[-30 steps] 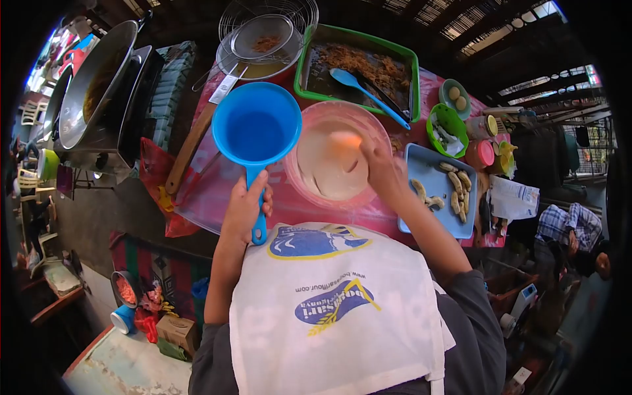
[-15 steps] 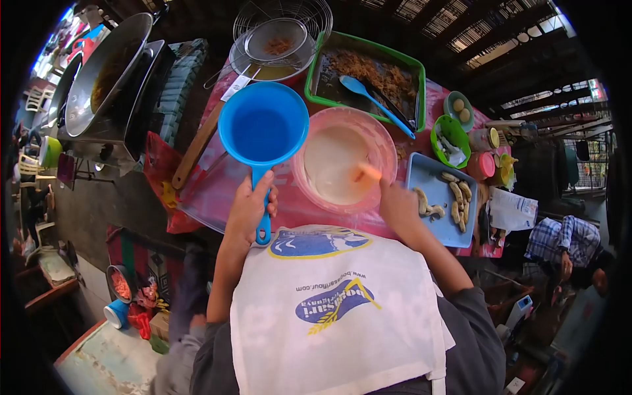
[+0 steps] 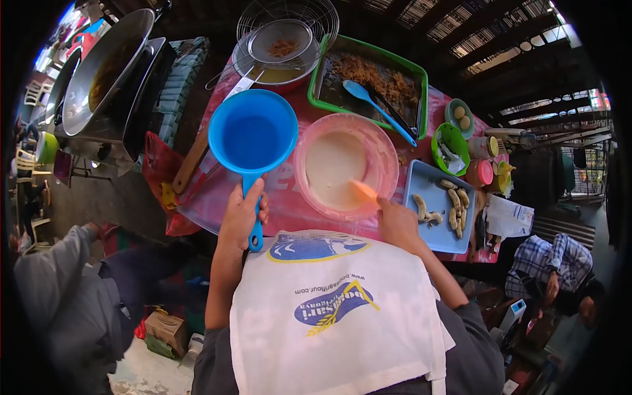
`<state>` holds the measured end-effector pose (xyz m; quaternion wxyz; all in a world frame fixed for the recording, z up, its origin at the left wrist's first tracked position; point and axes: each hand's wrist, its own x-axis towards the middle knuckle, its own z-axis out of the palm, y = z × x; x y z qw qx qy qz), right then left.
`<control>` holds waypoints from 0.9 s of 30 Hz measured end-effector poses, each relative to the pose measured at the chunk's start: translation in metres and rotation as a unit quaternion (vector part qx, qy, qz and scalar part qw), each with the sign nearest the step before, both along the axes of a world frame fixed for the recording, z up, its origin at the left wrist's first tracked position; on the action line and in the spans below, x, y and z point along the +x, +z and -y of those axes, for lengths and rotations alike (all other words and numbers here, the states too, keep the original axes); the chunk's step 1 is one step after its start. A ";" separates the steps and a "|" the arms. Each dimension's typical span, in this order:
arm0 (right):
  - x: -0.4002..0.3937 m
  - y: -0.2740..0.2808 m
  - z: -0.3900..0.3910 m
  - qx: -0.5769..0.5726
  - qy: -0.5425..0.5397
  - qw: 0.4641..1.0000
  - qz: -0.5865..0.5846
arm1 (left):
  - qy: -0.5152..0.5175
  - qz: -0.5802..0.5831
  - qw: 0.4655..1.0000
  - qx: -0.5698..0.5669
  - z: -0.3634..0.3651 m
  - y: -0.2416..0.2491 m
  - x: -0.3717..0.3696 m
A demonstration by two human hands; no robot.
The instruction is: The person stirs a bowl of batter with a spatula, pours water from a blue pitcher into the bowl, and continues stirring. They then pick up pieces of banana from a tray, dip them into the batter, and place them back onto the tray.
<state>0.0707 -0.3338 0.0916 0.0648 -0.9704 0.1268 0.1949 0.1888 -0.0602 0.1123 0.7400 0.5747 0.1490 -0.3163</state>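
Note:
My left hand [image 3: 241, 214] is closed around the handle of a blue plastic dipper [image 3: 253, 131]. The dipper's bowl is tilted up toward me and only blue plastic shows inside. With my right hand [image 3: 397, 222] I grip an orange spatula [image 3: 363, 192], its blade at the near side of a pink basin [image 3: 384, 155]. Pale, smooth batter [image 3: 334, 164] fills the lower part of that basin. Just right of my right hand, a blue tray [image 3: 444, 244] holds several peeled bananas [image 3: 455, 204].
A green-rimmed tray [image 3: 313, 99] with brown crumbs and a blue spoon [image 3: 378, 110] lies behind the basin. Wire strainers [image 3: 282, 41] rest on a bowl at the back. Left stands a large wok [image 3: 108, 66] on a stove. People are at lower left [image 3: 72, 296] and right [image 3: 553, 263].
The dipper has shifted slightly left and down. The orange spatula has moved toward the basin's near side and shows less blur. A person in a grey sleeve has come into view at left.

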 end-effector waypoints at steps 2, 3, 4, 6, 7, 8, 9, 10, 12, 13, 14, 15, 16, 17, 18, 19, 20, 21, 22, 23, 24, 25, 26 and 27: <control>0.008 -0.003 0.001 0.015 -0.068 0.996 0.054 | 0.001 -0.002 1.000 0.009 0.001 -0.001 0.000; 0.015 -0.007 0.003 0.022 -0.103 0.991 0.083 | 0.001 -0.002 1.000 0.009 0.002 -0.002 0.000; 0.026 -0.021 0.008 0.020 -0.117 0.986 0.114 | 0.002 0.000 1.000 0.010 0.004 -0.003 0.001; 0.052 -0.045 0.016 0.016 -0.144 0.973 0.178 | 0.000 0.000 1.000 0.011 0.005 -0.002 0.002; 0.056 -0.047 0.011 0.014 -0.092 0.981 0.169 | -0.002 -0.003 1.000 0.011 0.005 -0.001 0.002; 0.063 -0.050 0.002 0.012 -0.038 0.986 0.163 | -0.002 -0.003 1.000 0.011 0.005 0.000 0.003; 0.068 -0.049 -0.004 0.011 0.015 0.988 0.154 | -0.003 -0.002 1.000 0.012 0.005 0.002 0.004; 0.064 -0.042 -0.008 0.000 0.054 0.981 0.185 | -0.005 -0.002 1.000 0.013 0.004 0.003 0.003; 0.058 -0.020 -0.014 0.003 0.050 0.987 0.153 | -0.009 0.000 1.000 0.014 0.001 0.004 0.004; 0.057 -0.012 -0.016 0.019 0.010 0.996 0.087 | -0.010 0.001 1.000 0.014 0.000 0.004 0.003; 0.061 -0.019 -0.009 -0.002 0.002 0.986 0.169 | -0.011 0.000 1.000 0.013 -0.002 0.003 0.001; 0.065 -0.026 -0.003 -0.024 -0.007 0.968 0.249 | -0.013 -0.001 1.000 0.013 -0.003 0.002 0.000; 0.075 -0.033 0.007 -0.010 -0.028 0.976 0.214 | -0.016 -0.001 1.000 0.012 -0.002 0.002 -0.001; 0.082 -0.042 0.013 0.002 -0.051 0.982 0.180 | -0.021 0.001 1.000 0.011 -0.001 0.002 -0.001; 0.087 -0.051 0.006 -0.009 0.043 0.967 0.251 | -0.019 -0.007 1.000 0.011 0.000 0.001 -0.002; 0.084 -0.054 0.003 -0.003 0.103 0.965 0.243 | -0.018 -0.013 1.000 0.012 0.001 -0.001 -0.002; 0.076 -0.055 -0.003 0.002 0.161 0.958 0.236 | -0.017 -0.017 1.000 0.013 0.001 -0.001 0.000; 0.068 -0.048 -0.009 0.008 0.219 0.949 0.227 | -0.017 -0.015 1.000 0.017 0.001 0.000 0.000; 0.060 -0.039 -0.011 0.034 0.218 0.955 0.199 | -0.017 -0.013 1.000 0.021 0.001 0.000 0.000; 0.050 -0.029 -0.009 0.060 0.218 0.959 0.169 | -0.016 -0.014 0.999 0.025 0.000 0.001 0.001; 0.046 -0.022 -0.004 0.086 0.220 0.962 0.137 | -0.015 -0.008 0.999 0.029 0.000 0.001 0.002; 0.048 -0.020 0.002 0.083 0.167 0.972 0.140 | -0.015 -0.004 0.999 0.034 0.000 0.001 0.003; 0.054 -0.019 0.009 0.081 0.111 0.981 0.140 | -0.016 -0.003 0.999 0.041 -0.002 0.001 0.002; 0.059 -0.020 0.014 0.077 0.053 0.986 0.138 | -0.019 -0.005 0.999 0.037 -0.002 0.001 0.001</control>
